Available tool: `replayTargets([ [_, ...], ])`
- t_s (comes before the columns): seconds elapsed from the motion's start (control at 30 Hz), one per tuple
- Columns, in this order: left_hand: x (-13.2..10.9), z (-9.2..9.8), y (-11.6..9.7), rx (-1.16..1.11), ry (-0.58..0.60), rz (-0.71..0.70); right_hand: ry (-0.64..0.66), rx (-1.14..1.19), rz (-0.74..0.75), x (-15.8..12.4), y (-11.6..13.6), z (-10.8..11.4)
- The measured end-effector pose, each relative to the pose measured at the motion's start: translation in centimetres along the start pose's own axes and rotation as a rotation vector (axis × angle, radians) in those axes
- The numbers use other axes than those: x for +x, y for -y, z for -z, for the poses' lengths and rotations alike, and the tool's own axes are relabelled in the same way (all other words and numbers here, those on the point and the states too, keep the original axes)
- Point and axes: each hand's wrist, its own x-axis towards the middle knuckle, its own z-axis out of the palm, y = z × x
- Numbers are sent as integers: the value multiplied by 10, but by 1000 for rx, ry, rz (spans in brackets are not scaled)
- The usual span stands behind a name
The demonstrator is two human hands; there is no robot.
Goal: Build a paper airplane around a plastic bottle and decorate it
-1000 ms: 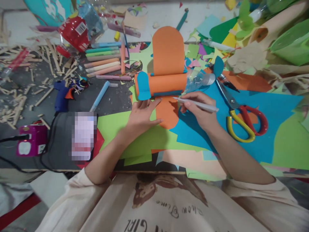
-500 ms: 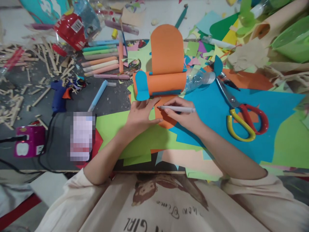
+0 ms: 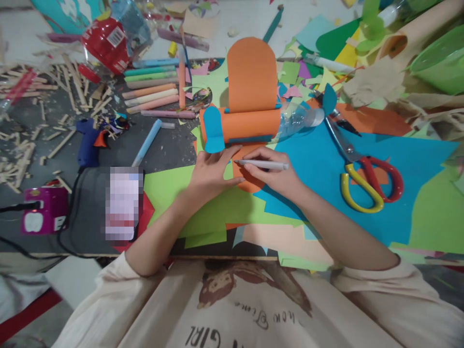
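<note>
My left hand (image 3: 212, 175) lies flat, fingers stretched out, on green paper (image 3: 170, 186) and the edge of an orange paper flap (image 3: 242, 170). My right hand (image 3: 277, 175) is closed round a white pen (image 3: 263, 164), whose tip rests on that orange flap next to my left fingers. Just beyond both hands sits a plastic bottle (image 3: 299, 119) wrapped in orange paper (image 3: 246, 124), with a tall orange wing (image 3: 251, 72) and a blue fin (image 3: 213, 129).
Red-and-yellow scissors (image 3: 362, 176) lie on a blue sheet (image 3: 398, 159) to the right. Pastel markers (image 3: 152, 92), a blue glue gun (image 3: 89, 142), wooden sticks (image 3: 21, 154) and a purple device (image 3: 43, 210) occupy the left. Paper scraps and a green bowl (image 3: 440, 60) crowd the far right.
My right hand has moved left with the pen, from the blue sheet onto the orange flap beside my left fingers. My left hand has stayed put.
</note>
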Motion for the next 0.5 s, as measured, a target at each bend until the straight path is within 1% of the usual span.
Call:
replayTargets([
  [0.23,0,1,-2,-3,10,34,-4,1,-31,0,1,-1],
  [0.5,-1,-2,2,12,-34,-17,-3,-4,-38,-2,5,-1],
])
